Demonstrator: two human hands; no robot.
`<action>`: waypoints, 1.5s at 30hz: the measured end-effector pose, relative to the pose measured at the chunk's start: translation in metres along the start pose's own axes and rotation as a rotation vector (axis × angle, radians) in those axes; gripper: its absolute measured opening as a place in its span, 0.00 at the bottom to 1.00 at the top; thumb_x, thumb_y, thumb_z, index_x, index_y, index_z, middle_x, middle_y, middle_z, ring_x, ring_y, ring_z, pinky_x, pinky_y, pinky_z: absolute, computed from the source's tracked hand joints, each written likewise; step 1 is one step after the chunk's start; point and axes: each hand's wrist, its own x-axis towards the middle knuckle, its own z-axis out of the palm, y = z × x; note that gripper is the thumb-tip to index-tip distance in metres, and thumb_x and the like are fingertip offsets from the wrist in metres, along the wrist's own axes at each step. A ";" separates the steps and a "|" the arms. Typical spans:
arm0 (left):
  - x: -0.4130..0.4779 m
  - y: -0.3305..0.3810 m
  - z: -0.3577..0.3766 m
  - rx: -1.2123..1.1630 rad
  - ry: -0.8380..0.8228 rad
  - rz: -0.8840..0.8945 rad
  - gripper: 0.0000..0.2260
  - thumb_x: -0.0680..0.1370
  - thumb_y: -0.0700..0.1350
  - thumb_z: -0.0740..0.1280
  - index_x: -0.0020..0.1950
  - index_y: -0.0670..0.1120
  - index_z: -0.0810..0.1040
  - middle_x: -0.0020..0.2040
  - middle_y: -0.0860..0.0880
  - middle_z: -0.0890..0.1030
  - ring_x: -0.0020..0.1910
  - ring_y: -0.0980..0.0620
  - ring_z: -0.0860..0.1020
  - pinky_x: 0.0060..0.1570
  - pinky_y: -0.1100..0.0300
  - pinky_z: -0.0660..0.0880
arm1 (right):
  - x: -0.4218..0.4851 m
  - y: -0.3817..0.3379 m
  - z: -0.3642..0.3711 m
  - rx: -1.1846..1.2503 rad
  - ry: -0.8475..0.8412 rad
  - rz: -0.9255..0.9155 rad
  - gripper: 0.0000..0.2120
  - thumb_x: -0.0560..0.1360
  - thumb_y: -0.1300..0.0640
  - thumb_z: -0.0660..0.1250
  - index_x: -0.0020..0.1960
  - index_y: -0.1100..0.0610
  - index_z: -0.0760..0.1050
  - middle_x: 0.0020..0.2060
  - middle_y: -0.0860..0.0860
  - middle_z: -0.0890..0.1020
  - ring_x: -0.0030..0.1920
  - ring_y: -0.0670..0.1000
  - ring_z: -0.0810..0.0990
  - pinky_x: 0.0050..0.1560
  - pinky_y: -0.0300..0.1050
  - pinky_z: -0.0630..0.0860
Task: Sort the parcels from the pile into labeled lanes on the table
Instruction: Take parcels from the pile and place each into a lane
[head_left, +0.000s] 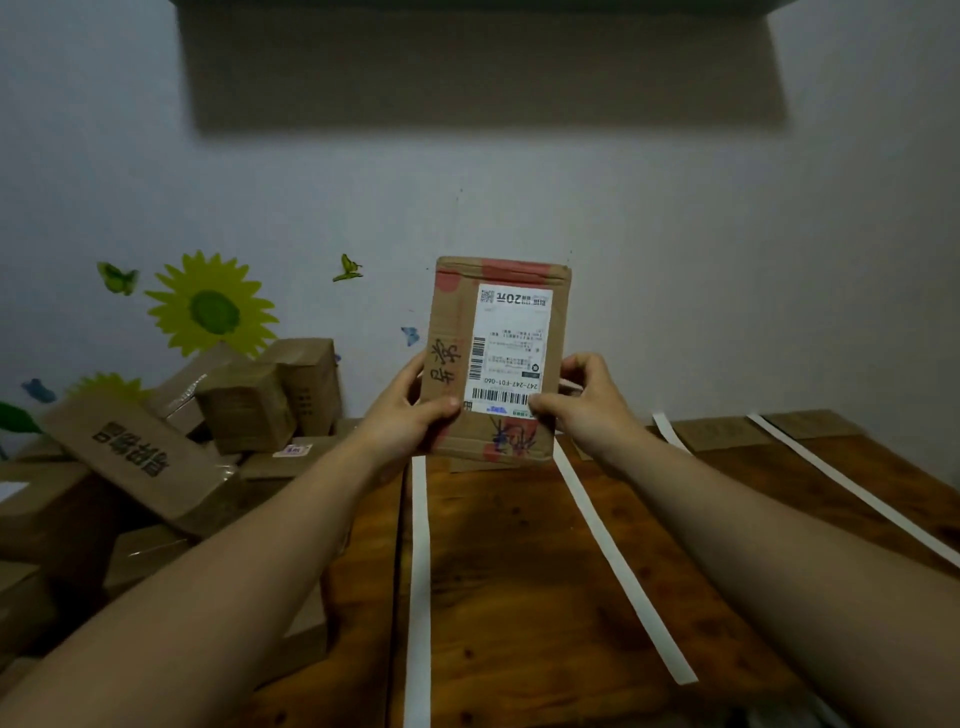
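Observation:
A flat brown cardboard parcel (496, 358) with a white shipping label and red tape is held upright above the far end of the wooden table (519, 571). My left hand (410, 410) grips its lower left edge, thumb on the front. Its lower right edge is gripped by my right hand (582, 402) in the same way. The label faces me and reads upside down. White paper strips (420, 571) (618, 561) (852, 488) run along the table and mark off lanes. The pile of parcels (171, 441) lies to the left of the table.
Flat cardboard pieces (711, 431) lie at the far ends of the right-hand lanes. The wall (675, 234) stands right behind the table, with sunflower and butterfly stickers at the left. The pile reaches up against the table's left edge.

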 end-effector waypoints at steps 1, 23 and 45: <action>0.010 -0.004 -0.004 0.018 0.002 -0.023 0.26 0.76 0.37 0.66 0.69 0.57 0.65 0.57 0.49 0.78 0.53 0.47 0.80 0.47 0.49 0.80 | 0.008 0.003 0.000 -0.005 0.035 -0.012 0.21 0.74 0.64 0.69 0.60 0.54 0.62 0.55 0.48 0.76 0.45 0.44 0.79 0.35 0.35 0.79; 0.173 -0.033 0.258 -0.054 -0.285 0.024 0.39 0.74 0.28 0.64 0.75 0.61 0.54 0.52 0.60 0.73 0.51 0.50 0.79 0.38 0.58 0.81 | 0.049 0.087 -0.258 -0.289 0.606 0.109 0.22 0.80 0.49 0.61 0.71 0.52 0.65 0.59 0.48 0.77 0.60 0.51 0.76 0.60 0.49 0.73; 0.259 -0.115 0.660 0.210 -0.528 -0.028 0.37 0.75 0.35 0.68 0.76 0.55 0.53 0.57 0.54 0.75 0.51 0.56 0.76 0.53 0.59 0.76 | 0.057 0.193 -0.646 -0.537 0.568 0.258 0.24 0.77 0.50 0.66 0.69 0.41 0.61 0.66 0.51 0.69 0.62 0.49 0.71 0.64 0.50 0.70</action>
